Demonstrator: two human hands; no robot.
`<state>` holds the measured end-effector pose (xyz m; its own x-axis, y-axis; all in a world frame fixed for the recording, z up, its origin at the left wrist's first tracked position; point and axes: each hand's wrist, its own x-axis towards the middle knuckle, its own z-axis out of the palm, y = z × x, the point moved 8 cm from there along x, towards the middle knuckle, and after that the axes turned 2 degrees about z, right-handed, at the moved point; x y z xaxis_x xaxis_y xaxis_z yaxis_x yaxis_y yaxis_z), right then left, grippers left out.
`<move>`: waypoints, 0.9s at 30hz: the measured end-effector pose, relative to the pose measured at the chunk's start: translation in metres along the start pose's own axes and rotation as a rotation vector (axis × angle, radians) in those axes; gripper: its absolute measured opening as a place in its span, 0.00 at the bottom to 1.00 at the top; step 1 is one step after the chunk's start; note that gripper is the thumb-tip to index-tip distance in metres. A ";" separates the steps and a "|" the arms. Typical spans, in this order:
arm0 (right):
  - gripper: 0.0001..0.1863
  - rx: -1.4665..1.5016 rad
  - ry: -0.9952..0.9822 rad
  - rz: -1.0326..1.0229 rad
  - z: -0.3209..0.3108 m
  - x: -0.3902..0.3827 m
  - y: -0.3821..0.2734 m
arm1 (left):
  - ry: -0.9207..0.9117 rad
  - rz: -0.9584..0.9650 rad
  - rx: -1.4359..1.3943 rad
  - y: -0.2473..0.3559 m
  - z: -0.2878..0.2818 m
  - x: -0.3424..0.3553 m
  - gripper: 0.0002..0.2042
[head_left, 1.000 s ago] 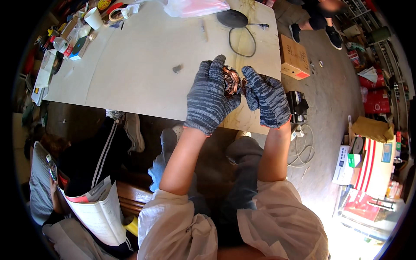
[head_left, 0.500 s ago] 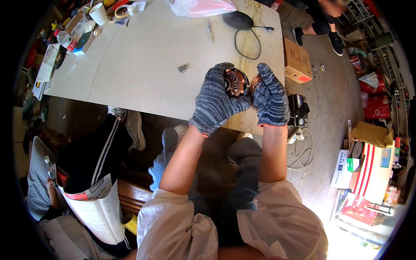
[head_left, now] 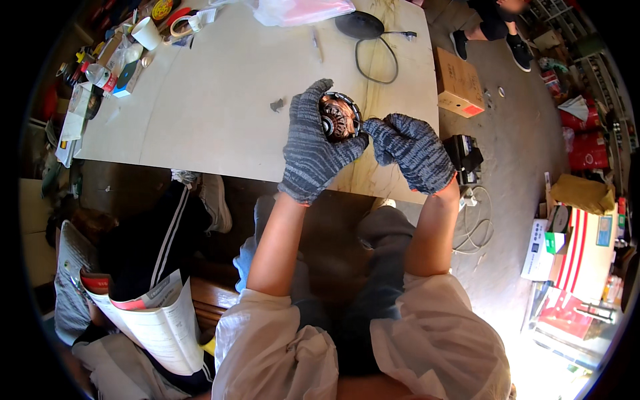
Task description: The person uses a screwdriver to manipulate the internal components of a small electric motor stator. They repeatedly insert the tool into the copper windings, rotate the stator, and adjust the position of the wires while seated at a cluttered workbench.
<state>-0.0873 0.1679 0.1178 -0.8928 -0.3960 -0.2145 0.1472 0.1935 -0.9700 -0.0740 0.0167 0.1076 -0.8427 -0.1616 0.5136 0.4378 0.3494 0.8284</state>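
My left hand [head_left: 317, 143], in a grey-black knit glove, is closed around a round motor stator [head_left: 341, 119] and holds it tilted above the near edge of the table. Copper windings ring its dark centre hub. My right hand [head_left: 415, 150], gloved alike, is at the stator's right rim. Its thumb and fingers are pinched together there; what they grip, if anything, is too small to make out. The glove hides the stator's lower left side.
On the pale table [head_left: 220, 100] lie a black disc [head_left: 359, 25] with a cable, a small grey scrap [head_left: 277, 105] and a plastic bag [head_left: 300, 10]. A cardboard box [head_left: 459, 83] stands right of it. A person with papers [head_left: 163, 327] sits at my left; another person's legs [head_left: 490, 33] show far right.
My left hand has turned the stator more face-up and shifted slightly left. My right hand, earlier with fingers raised and copper strands at its palm, has closed into a pinch at the rim.
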 end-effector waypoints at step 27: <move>0.11 0.091 -0.158 0.303 0.023 0.034 0.123 | -0.661 -0.226 0.521 -0.096 0.031 -0.023 0.42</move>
<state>-0.0896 0.1576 -0.0116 -0.7269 -0.4682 -0.5024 0.4389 0.2459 -0.8642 -0.1063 0.0155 0.0092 -0.9719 0.2343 -0.0204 0.1748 0.7776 0.6039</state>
